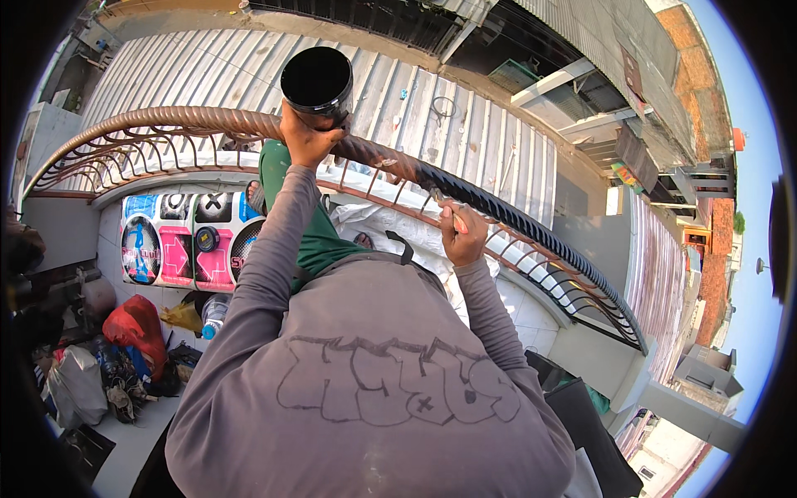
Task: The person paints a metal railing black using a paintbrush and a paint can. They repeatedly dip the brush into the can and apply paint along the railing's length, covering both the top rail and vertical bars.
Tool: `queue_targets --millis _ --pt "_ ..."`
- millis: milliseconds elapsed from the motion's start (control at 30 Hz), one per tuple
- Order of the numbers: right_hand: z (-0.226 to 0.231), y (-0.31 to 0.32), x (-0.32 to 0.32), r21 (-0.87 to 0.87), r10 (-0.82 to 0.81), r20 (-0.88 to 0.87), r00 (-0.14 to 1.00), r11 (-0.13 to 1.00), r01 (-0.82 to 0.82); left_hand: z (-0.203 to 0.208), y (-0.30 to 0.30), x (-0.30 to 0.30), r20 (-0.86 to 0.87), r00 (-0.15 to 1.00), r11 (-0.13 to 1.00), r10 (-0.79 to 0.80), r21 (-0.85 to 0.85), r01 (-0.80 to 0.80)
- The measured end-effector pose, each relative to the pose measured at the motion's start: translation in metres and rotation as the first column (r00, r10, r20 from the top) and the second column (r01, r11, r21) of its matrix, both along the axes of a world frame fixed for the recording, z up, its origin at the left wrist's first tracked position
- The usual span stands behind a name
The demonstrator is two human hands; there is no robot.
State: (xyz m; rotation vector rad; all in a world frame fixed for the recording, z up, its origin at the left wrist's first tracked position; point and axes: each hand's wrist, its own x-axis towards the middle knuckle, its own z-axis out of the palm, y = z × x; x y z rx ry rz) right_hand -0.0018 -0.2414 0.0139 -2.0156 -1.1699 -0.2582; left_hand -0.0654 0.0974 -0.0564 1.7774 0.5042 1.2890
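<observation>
My left hand (pixel 307 137) is wrapped round a round can of black paint (pixel 320 83), held up over the railing with its dark inside showing. In front of me curves a twisted metal handrail (pixel 199 119). Its left stretch is brown and its right stretch is glossy black. Where the two colours meet, my right hand (pixel 463 232) grips a paintbrush (pixel 438 197) by its orange handle, close against the rail. The bristles are too small to make out clearly.
White sheeting (pixel 390 224) lies behind the rail's bars. At left stand pink and blue speaker-like boxes (pixel 178 236), a water bottle (pixel 216 315), a red bag (pixel 137 332) and piled bags. Beyond the rail is a lower corrugated roof (pixel 440 91).
</observation>
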Motion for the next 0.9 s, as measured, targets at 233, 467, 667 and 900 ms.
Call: queue_targets --millis 233,467,667,900 --pt "0.041 0.014 0.027 -0.105 0.054 -0.281 0.958 0.991 -0.086 0.015 -0.003 0.003 0.028 0.999 0.996 -0.032 -0.079 0.034" --pt "0.05 0.045 0.05 -0.175 0.082 -0.352 0.932 0.973 -0.152 0.015 -0.007 0.002 -0.007 1.0 0.996 0.023 -0.083 -0.024" --pt "0.065 0.075 0.065 -0.166 0.104 -0.391 0.914 0.969 -0.181 0.016 -0.007 0.003 0.003 1.0 0.996 0.002 -0.085 -0.001" --pt "0.077 0.057 0.067 -0.328 0.207 -0.383 0.9 0.881 -0.342 0.018 -0.007 0.0 -0.024 0.998 0.993 0.063 0.099 -0.06"
